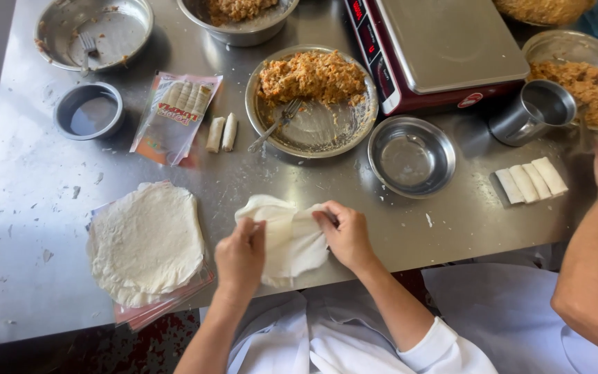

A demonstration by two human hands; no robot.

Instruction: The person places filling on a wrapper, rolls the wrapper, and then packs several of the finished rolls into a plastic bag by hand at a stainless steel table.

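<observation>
Both hands pinch one thin white wrapper [286, 239] at the steel table's [22, 208] near edge — left hand [240, 257] gripping its left side, right hand [346, 235] its right (beside the wrapper stack [145, 242]).

A thin, white, round spring roll wrapper [288, 239], creased and partly folded, lies at the steel table's near edge, pinched at both sides.

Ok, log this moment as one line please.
left hand: grips wrapper sheet | right hand: pinches same sheet, peeling | wrapper stack: left of hands | filling plate with fork: behind
</observation>
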